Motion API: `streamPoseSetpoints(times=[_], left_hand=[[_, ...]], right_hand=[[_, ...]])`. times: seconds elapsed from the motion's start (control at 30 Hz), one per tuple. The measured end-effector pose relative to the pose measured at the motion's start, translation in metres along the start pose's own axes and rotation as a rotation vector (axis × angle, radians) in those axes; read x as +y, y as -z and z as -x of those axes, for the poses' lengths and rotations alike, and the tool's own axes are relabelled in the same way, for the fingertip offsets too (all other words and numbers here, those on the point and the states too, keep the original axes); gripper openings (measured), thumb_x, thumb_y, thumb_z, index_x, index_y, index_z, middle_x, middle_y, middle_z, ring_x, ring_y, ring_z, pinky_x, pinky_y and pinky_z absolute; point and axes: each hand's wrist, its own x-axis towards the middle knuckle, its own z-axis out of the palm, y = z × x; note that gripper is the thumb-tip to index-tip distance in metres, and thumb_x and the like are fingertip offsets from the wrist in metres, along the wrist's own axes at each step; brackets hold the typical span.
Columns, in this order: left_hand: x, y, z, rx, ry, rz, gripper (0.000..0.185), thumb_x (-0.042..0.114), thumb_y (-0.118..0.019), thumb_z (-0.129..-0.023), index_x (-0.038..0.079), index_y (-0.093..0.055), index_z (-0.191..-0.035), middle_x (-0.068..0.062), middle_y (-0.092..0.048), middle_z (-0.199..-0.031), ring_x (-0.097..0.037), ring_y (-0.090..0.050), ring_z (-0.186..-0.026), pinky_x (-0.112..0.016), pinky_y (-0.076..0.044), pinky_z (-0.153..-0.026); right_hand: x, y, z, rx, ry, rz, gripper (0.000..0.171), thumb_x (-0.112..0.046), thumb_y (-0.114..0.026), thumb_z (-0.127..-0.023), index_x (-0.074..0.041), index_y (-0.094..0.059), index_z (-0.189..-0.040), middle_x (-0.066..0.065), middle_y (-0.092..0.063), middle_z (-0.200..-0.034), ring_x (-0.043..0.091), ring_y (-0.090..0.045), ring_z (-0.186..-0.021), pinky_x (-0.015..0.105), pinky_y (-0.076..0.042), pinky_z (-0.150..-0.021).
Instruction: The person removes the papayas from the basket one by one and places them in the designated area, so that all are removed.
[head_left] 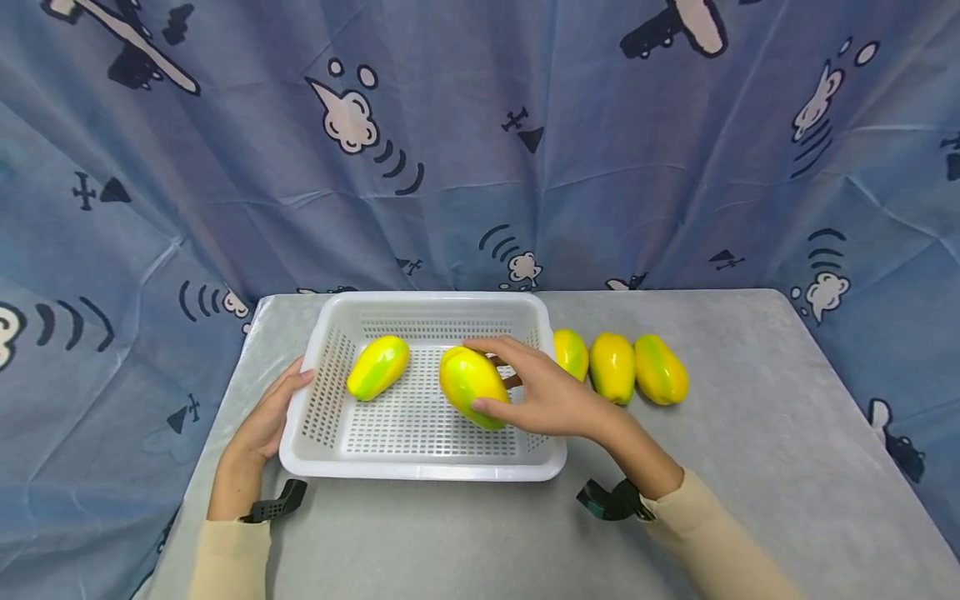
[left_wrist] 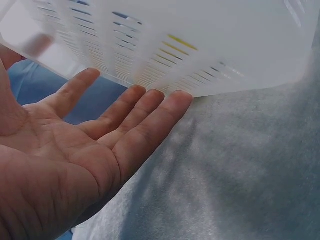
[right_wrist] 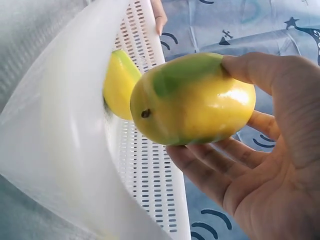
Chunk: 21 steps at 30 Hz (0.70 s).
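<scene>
A white plastic basket [head_left: 423, 469] with slotted walls stands on the grey table. My right hand [head_left: 551, 387] holds a yellow-green mango [head_left: 472, 385] above the basket's right half, thumb on one side and fingers on the other. The right wrist view shows this glossy mango [right_wrist: 192, 100] with a dark stem spot on its end. Another mango [head_left: 378, 367] lies inside the basket on the left. My left hand [head_left: 266, 412] holds the basket's left side, its thumb at the rim; in the left wrist view, nearly straight fingers [left_wrist: 150, 127] touch the outer wall.
Three more mangoes stand in a row right of the basket: one mango [head_left: 572, 353] partly hidden behind the right hand, a middle mango [head_left: 612, 368] and an outer mango [head_left: 661, 370]. A blue patterned curtain [head_left: 450, 167] hangs behind the grey table [head_left: 757, 467].
</scene>
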Motion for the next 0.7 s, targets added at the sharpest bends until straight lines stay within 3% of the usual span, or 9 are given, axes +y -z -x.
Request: streamPoseSetpoints(times=[0.37,0.53,0.6,0.7], left_hand=[[-0.002,0.000,-0.002,-0.012,-0.006,0.023,0.069,0.039,-0.032,-0.115,0.016,0.001,-0.172,-0.035,-0.016,-0.168,-0.017,-0.061,-0.126,-0.041,-0.055,-0.098],[-0.002,0.001,-0.003,-0.020,-0.008,0.030,0.069,0.038,-0.032,-0.115,0.016,0.000,-0.172,-0.014,-0.042,-0.155,-0.017,-0.063,-0.125,-0.041,-0.056,-0.098],[-0.002,0.001,-0.003,-0.021,-0.010,0.029,0.068,0.038,-0.032,-0.115,0.016,0.000,-0.172,-0.006,-0.046,-0.150,-0.017,-0.064,-0.125,-0.041,-0.056,-0.097],[-0.001,0.001,-0.001,-0.024,-0.012,0.025,0.068,0.038,-0.032,-0.116,0.017,0.001,-0.172,-0.017,-0.041,-0.156,-0.018,-0.063,-0.126,-0.042,-0.056,-0.097]], right_hand=[[0.007,0.007,0.018,0.115,-0.039,-0.055,0.075,-0.028,-0.082,-0.095,-0.021,-0.044,-0.159,-0.001,-0.052,-0.159,0.028,-0.061,-0.134,0.043,-0.059,-0.100],[0.011,0.011,0.028,0.199,-0.061,-0.067,0.075,-0.026,-0.083,-0.094,-0.020,-0.045,-0.158,0.003,-0.055,-0.154,0.028,-0.063,-0.129,0.043,-0.060,-0.099],[0.013,0.012,0.032,0.229,-0.066,-0.073,0.075,-0.024,-0.083,-0.094,-0.020,-0.045,-0.158,0.004,-0.055,-0.154,0.028,-0.063,-0.129,0.042,-0.060,-0.098],[0.016,0.011,0.038,0.260,-0.073,-0.095,0.075,-0.023,-0.082,-0.094,-0.019,-0.044,-0.158,0.004,-0.054,-0.154,0.029,-0.061,-0.131,0.040,-0.060,-0.098]])
